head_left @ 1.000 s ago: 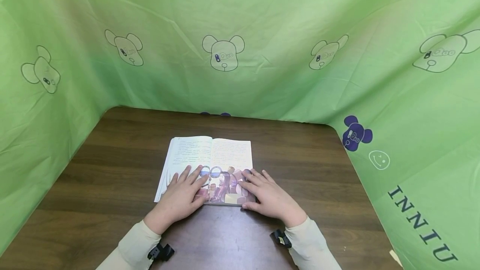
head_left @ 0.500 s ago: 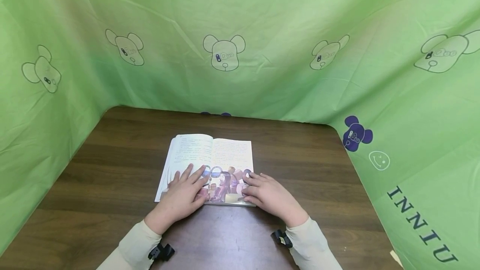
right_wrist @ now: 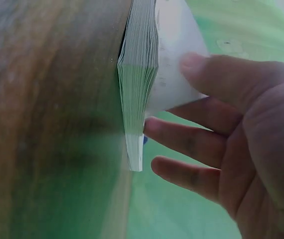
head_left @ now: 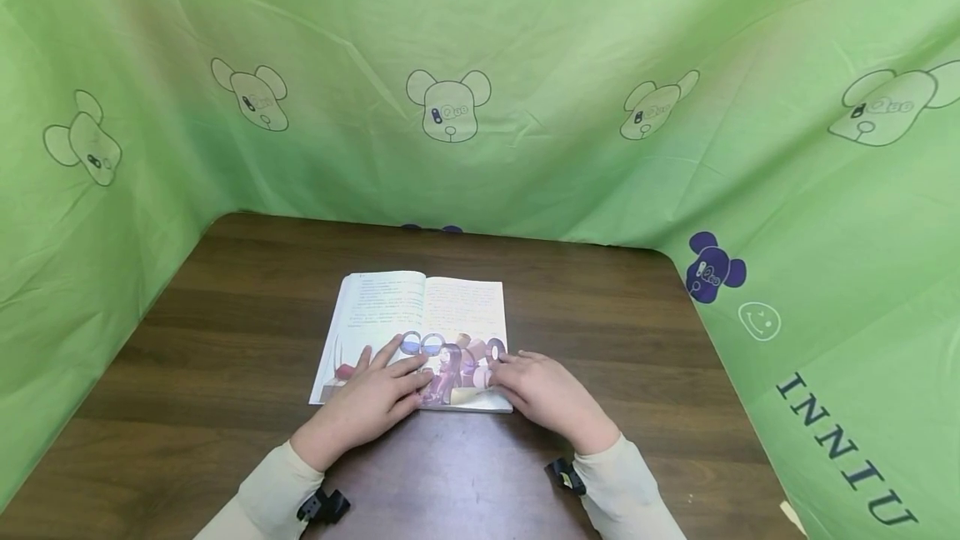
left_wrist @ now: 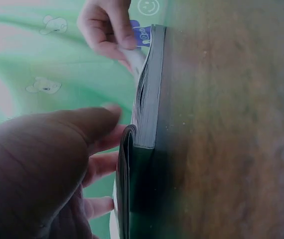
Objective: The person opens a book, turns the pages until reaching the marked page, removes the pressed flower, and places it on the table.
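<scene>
Much of the brown table (head_left: pixel 187 357) shows at the far left, a green bear-printed cloth (head_left: pixel 465 190) hanging beyond it. Next comes the pale left sleeve (head_left: pixel 266 490) with a black device (head_left: pixel 324 507) at the wrist, then the left hand (head_left: pixel 367 401), fingers straight and spread on the lower middle of the open book (head_left: pixel 461 307), gripping nothing. The book lies on the table, a pinkish-purple picture (head_left: pixel 450 365) along its bottom. At its right edge the right hand (head_left: pixel 555 397) pinches a page (right_wrist: pixel 172 64) between thumb and finger, the corner lifted off the pages beneath; the right sleeve (head_left: pixel 626 490) follows
</scene>
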Tool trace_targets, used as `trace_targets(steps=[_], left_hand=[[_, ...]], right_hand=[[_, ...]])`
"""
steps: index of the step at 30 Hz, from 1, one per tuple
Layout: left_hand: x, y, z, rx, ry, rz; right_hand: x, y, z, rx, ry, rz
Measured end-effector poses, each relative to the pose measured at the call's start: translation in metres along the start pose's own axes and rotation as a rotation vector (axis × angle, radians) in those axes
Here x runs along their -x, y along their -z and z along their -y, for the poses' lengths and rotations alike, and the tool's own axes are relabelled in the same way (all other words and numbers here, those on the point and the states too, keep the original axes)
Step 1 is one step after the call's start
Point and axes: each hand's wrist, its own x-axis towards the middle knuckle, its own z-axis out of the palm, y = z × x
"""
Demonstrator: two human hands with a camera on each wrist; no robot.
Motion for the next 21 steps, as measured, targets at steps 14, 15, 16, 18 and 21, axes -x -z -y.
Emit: trace_targets(steps=[14,15,16,18,21], left_hand=[[0.0006,0.0006,-0.0003,-0.003,-0.003,-0.007],[0.0007,0.0003,-0.0002,-0.005,-0.001,-0.013],[0.0007,-0.0003,-0.0001,-0.009,-0.001,-0.021],[0.0006,-0.001,0.0,-0.012,0.001,-0.031],[-0.0001,-0.0015,-0.0005,-0.016,0.012,-0.038]], right_hand=[[-0.0023,-0.0028,-0.0025,0.091,0.053,-0.231],[-0.0024,-0.0029,-0.0025,0.094,0.058,-0.248],[-0.0026,-0.0029,-0.0025,0.097,0.066,-0.268],[-0.0029,-0.0023,-0.0023,0.104,0.079,-0.301],[-0.0031,-0.0016,-0.0023,0.11,0.101,-0.342]])
